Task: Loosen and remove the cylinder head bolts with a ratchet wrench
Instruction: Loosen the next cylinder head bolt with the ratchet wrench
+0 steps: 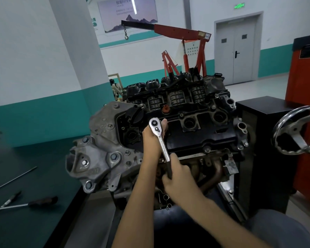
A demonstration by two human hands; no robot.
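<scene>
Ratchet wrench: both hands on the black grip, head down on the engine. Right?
No. The head view shows only the right hand on the black grip of the ratchet wrench; the left hand holds it at the head, down on the engine.

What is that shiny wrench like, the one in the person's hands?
The ratchet wrench is shiny silver metal, with a round head bearing a small switch, a slim shaft and a black grip at the near end. It slants from its head, above the engine's dark top cover, down toward the person. The left hand curls under and round the head; the right hand grips the black handle. Any socket or bolt beneath the head is hidden by the left hand.
</scene>
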